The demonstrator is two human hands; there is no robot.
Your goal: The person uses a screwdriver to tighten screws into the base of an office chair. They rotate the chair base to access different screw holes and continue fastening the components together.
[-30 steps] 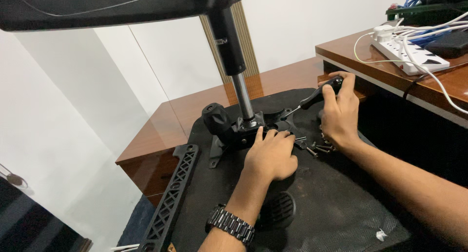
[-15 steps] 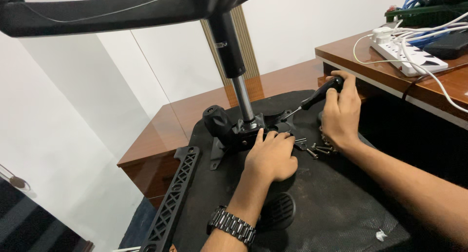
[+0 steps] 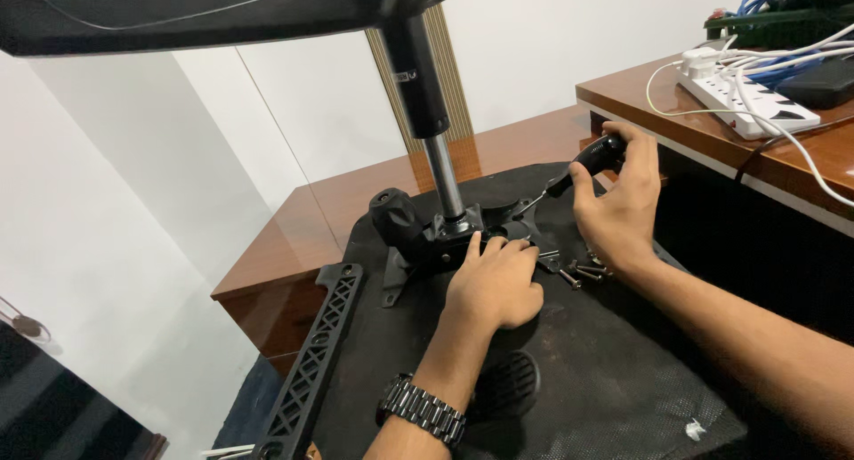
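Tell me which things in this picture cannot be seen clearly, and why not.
- Screwdriver tip, head view: too small and dark against the black plate to tell where it meets the mechanism.
- Left hand fingertips: they cover whatever lies beneath.
- Chair base above the gas cylinder: cut off by the top edge.
- Loose screws: too small to count; the right hand hides some.

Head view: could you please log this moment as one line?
left hand: pressing on seat mechanism | right hand: gripping screwdriver | screws: loose on seat underside
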